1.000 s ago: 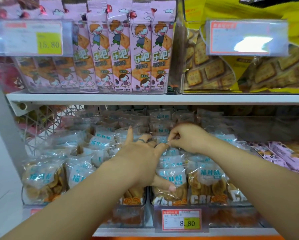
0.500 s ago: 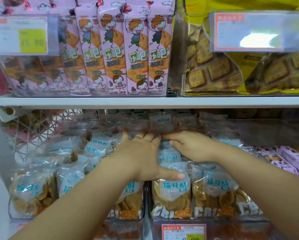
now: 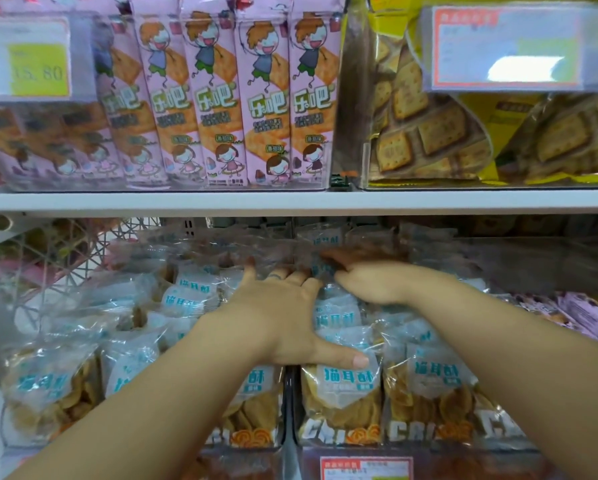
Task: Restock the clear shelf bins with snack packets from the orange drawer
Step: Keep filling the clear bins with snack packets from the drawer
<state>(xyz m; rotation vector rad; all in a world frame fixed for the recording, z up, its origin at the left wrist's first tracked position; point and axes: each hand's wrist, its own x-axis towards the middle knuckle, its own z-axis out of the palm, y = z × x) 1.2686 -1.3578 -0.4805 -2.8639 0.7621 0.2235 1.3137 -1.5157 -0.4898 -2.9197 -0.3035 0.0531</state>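
A shop shelf unit fills the view, two levels of clear bins packed with snacks. Nearest, at the bottom edge, a red-bordered price label [image 3: 365, 467] sits on the front of the lower shelf. Just behind it stand the clear shelf bins [image 3: 289, 410], side by side, filled with see-through snack packets [image 3: 342, 386] with blue labels, standing in rows from near to far. The person's left hand [image 3: 283, 313] lies flat on top of the packets in the middle, fingers spread wide and thumb stretched out to the right over a front packet. The right hand [image 3: 370, 282] reaches just beside it, further in, to the packets at the back; its fingers are blurred and I cannot tell whether they grip anything. To the right lie purple packets [image 3: 588, 313]; to the far left is a white wire mesh [image 3: 65, 258]. Above runs a white shelf board [image 3: 290, 200], carrying upright pink cracker boxes [image 3: 263, 98] on the left and yellow biscuit bags [image 3: 429, 126] on the right.
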